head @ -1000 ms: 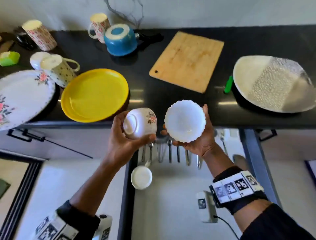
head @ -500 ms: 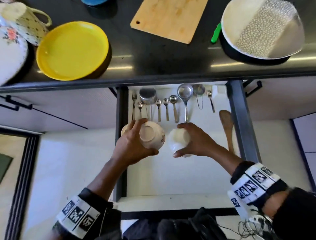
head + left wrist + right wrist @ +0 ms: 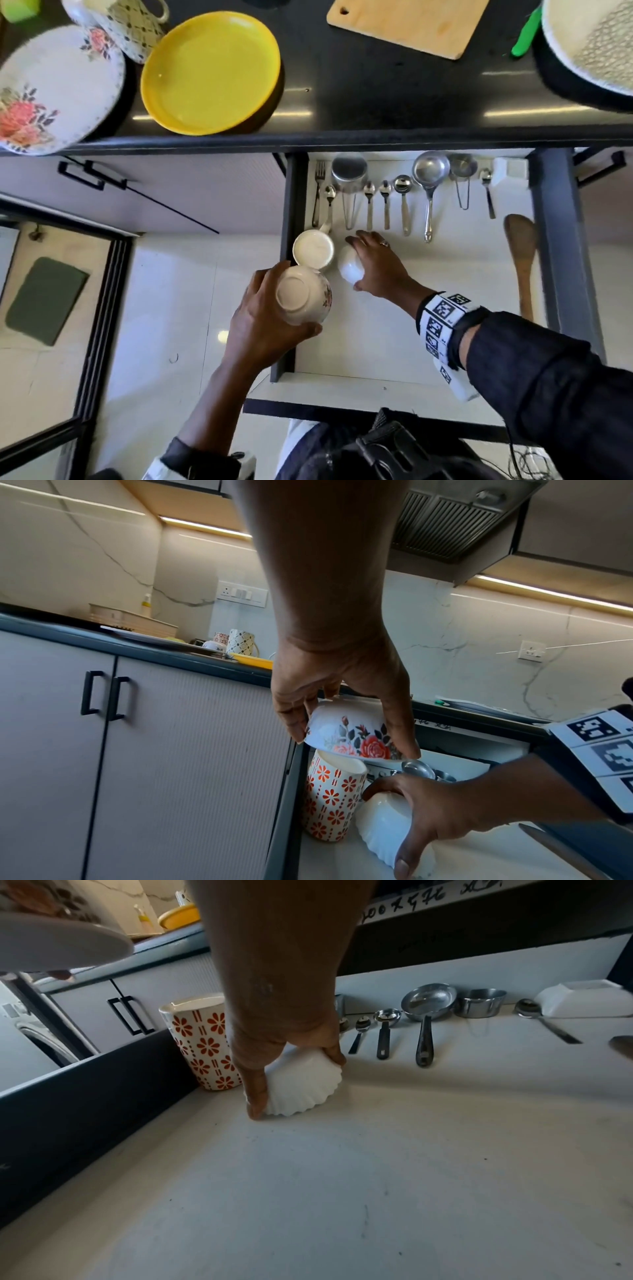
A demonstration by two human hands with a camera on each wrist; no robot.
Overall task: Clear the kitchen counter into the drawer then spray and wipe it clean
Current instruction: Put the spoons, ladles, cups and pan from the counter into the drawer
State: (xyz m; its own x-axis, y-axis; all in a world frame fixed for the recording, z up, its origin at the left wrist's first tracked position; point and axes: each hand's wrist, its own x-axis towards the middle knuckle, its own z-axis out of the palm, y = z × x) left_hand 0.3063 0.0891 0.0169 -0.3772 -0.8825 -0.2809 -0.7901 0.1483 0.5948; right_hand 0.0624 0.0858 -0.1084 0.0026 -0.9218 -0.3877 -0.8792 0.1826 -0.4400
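While the left hand (image 3: 263,322) hangs back gripping the floral bowl (image 3: 301,297), the right hand (image 3: 376,265) has lowered the white scalloped bowl (image 3: 303,1085) from bench height onto the drawer (image 3: 394,342) floor — fingers still wrapped round it, release next.

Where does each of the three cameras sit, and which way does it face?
Head: above, looking down on the open white drawer and black counter; both forearms show.
Left wrist: low, looking along the left hand gripping the rose-patterned white bowl toward the backsplash.
Right wrist: inside the drawer, looking along the right hand holding the white scalloped bowl toward the steel spoons.
Shared: all three show the orange-flowered white cup.
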